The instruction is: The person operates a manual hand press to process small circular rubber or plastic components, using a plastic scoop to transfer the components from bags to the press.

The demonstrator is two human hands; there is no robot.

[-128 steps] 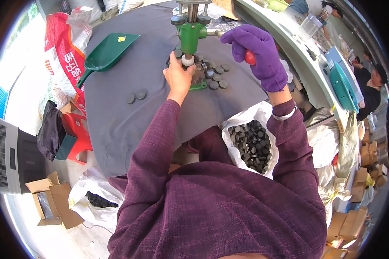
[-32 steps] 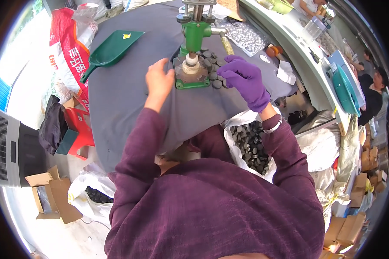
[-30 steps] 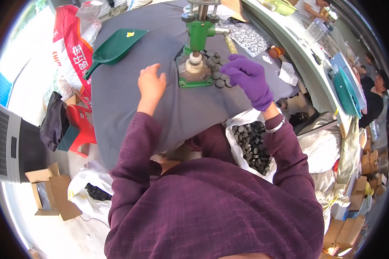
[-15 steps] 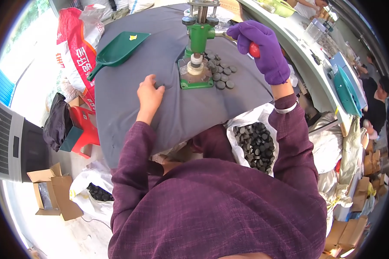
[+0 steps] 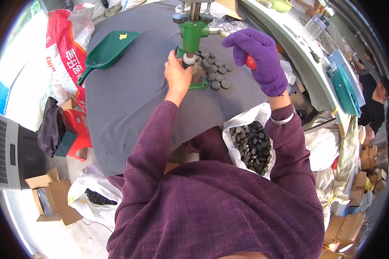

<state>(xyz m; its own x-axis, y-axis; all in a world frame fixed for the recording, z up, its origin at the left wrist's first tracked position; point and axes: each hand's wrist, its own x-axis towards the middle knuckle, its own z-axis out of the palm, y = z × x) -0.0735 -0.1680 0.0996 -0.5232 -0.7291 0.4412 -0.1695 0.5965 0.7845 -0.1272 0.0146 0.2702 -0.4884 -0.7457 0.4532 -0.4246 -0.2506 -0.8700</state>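
Cluttered workshop, grey cloth-covered table (image 5: 129, 99) at centre. On it, a green hand press (image 5: 192, 39) at 12 o'clock. Bare left hand (image 5: 178, 74) cupped narrow at the press base, fingertips touching the die there. Right hand (image 5: 258, 58) in purple glove, closed around the red-knobbed press lever (image 5: 249, 63). Dark round discs (image 5: 217, 75) scattered just beside the base, at 3 o'clock of it. White bag of discs (image 5: 250, 144) on the lap. Green scoop (image 5: 106, 50) at 10 o'clock.
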